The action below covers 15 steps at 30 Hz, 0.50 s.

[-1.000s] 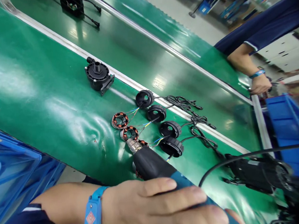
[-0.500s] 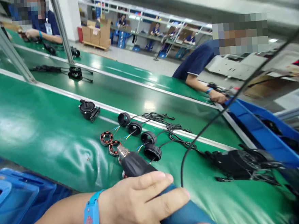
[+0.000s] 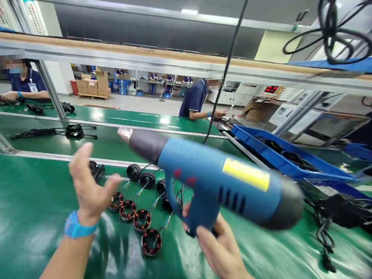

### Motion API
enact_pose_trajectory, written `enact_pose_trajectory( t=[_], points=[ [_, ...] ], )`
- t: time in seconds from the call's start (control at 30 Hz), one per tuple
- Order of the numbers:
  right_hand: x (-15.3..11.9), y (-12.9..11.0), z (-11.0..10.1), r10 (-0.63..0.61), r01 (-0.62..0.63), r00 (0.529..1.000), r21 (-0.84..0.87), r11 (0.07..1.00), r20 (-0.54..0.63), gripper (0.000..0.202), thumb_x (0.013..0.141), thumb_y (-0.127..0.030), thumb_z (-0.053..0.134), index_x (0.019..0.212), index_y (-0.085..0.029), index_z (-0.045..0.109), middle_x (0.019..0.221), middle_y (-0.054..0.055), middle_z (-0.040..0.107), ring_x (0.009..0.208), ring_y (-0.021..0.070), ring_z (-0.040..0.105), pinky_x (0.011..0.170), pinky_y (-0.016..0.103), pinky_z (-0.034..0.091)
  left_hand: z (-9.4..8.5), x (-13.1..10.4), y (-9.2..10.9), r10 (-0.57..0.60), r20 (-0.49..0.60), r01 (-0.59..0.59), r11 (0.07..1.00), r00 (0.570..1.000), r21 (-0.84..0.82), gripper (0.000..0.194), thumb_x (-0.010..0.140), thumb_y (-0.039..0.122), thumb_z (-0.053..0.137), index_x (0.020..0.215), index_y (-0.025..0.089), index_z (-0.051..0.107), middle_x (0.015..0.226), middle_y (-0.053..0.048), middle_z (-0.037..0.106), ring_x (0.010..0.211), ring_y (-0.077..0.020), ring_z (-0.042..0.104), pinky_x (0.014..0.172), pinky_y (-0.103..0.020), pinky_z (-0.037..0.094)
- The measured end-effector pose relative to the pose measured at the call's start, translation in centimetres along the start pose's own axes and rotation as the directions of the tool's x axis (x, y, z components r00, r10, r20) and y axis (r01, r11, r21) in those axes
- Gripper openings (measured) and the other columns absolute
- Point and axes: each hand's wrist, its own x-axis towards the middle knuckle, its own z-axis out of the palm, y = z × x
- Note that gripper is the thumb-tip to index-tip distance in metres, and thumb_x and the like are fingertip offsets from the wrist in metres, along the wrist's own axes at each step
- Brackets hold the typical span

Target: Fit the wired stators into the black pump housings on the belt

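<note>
A blue heat gun (image 3: 220, 175) with a dark nozzle is held up over the bench, its tip pointing left. My right hand (image 3: 217, 243) is wrapped round its handle from below. My left hand (image 3: 91, 180), with a blue wrist strap, is raised to the left, fingers apart and holding nothing. Several copper-wound rings, the nearest (image 3: 151, 242) at the front, lie in a slanting row on the green mat between my hands. Behind them stand black round housings (image 3: 147, 180) with thin coloured wires, partly hidden by the heat gun.
Blue trays (image 3: 279, 154) with black parts stand at the right, near a black assembly (image 3: 344, 211). A black cable (image 3: 231, 55) hangs down centrally. A metal shelf beam (image 3: 155, 58) crosses above the bench. Across it, one person (image 3: 194, 98) leans at centre right, another (image 3: 31, 84) sits left.
The heat gun has been lifted off the rings and is now in my right hand. My left hand has come off its body and moved left, opened. The view has tilted up.
</note>
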Motion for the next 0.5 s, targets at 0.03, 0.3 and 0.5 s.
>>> enact_pose_trajectory(
  t=[0.03,0.3,0.5],
  points=[
    [1.9,-0.4,0.0,-0.024,0.031,0.996,0.076,0.997,-0.086,0.032,0.098,-0.053,0.057,0.116,-0.028,0.061,0.109,0.014,0.068,0.082,0.0251,0.067,0.056,0.039,0.058,0.6,-0.3,-2.5,-0.22,0.005,0.218,0.97,0.976,0.106,0.086,0.093,0.067,0.056,0.157,0.015,0.032,0.153,-0.023,0.043,0.147,-0.0355,0.038,0.122,-0.054,0.032],
    [33.5,-10.4,0.5,-0.098,0.139,0.987,0.363,0.921,-0.129,0.035,0.105,-0.046,0.044,0.122,-0.016,0.054,0.119,0.01,0.06,0.107,0.0206,0.067,0.071,0.029,0.06,3.3,-6.5,-15.8,-0.715,0.37,0.553,0.696,0.593,0.458,0.088,0.079,0.061,0.066,0.145,0.008,0.044,0.144,-0.027,0.047,0.138,-0.0431,0.047,0.115,-0.055,0.04],
    [41.8,-11.6,-0.8,-0.117,0.133,0.99,0.278,0.951,-0.073,0.048,0.108,-0.042,0.037,0.14,-0.008,0.045,0.134,0.012,0.049,0.13,0.0259,0.055,0.089,0.04,0.051,2.9,-7.0,-16.6,-0.595,0.398,0.43,0.793,0.698,0.431,0.06,0.082,0.046,0.064,0.133,0.014,0.056,0.146,-0.02,0.04,0.142,-0.0368,0.041,0.12,-0.045,0.037]
  ],
)
